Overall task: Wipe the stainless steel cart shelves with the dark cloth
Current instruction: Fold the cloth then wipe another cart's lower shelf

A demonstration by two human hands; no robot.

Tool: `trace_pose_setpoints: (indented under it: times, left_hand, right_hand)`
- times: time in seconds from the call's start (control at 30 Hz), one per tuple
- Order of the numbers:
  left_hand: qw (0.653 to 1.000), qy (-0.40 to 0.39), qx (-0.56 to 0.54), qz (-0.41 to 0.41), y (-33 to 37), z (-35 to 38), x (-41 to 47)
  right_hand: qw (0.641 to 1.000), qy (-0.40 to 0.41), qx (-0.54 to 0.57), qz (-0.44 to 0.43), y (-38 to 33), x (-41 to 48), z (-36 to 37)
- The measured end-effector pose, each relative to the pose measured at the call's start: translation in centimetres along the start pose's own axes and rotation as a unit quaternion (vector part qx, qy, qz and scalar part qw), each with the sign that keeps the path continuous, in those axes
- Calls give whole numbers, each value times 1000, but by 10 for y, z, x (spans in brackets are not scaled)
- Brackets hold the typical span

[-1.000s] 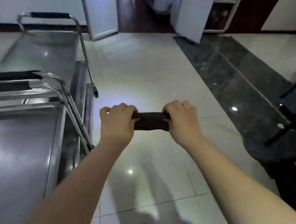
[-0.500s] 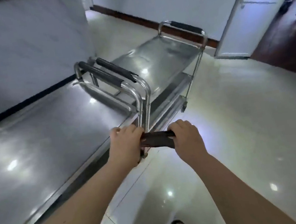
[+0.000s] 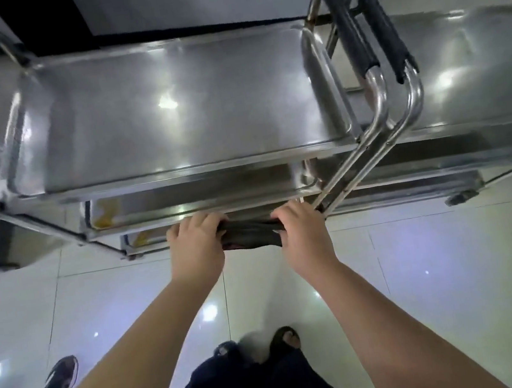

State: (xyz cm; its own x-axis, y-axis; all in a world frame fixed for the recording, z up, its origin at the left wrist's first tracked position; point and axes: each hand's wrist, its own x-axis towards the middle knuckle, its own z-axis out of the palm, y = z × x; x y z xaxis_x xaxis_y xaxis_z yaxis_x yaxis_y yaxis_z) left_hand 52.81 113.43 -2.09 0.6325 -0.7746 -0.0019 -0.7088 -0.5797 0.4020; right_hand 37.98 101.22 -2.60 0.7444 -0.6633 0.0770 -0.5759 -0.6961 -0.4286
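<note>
STEP: wiping not begun | left hand (image 3: 195, 250) and right hand (image 3: 301, 233) each curled round an end of dark cloth (image 3: 251, 236) | NEXT: probably required spreading cloth on top shelf (image 3: 167, 107)

**Now square-on to cart**

I see the view swung left and down: the cart (image 3: 167, 107) went from off-left to dead ahead. Left hand (image 3: 196, 248), right hand (image 3: 304, 234) and dark cloth (image 3: 249, 235) moved from over bare floor (image 3: 97, 302) to in front of its lower shelves.

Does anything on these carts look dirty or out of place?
Yes: a yellowish patch marks the left end of the middle shelf, unlike the shiny top shelf. Stain or sticker, I cannot tell.
</note>
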Motion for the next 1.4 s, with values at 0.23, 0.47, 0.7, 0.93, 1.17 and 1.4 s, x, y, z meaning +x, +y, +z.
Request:
trace_pose_setpoints:
  times: [0.23, 0.47, 0.7, 0.93, 1.17, 1.4]
  left_hand:
    - [999, 4, -8, -36, -47, 25, 10]
    - [995, 9, -96, -30, -102, 133, 53]
    - [982, -23, -182, -46, -155, 291, 139]
    - [996, 5, -86, -39, -174, 357, 249]
    - [985, 129, -114, 23, -203, 373, 258]
    - [997, 57, 54, -23, -224, 374, 318]
  right_hand:
    - [999, 15, 34, 1, -12, 17, 55]
    - [998, 8, 64, 27, 52, 53, 168]
    - [994, 50, 97, 14, 153, 114, 303]
    - [997, -54, -27, 41, 207, 241, 353]
    - [992, 110, -66, -9, 210, 217, 381]
    - [976, -145, -152, -46, 164, 192, 409]
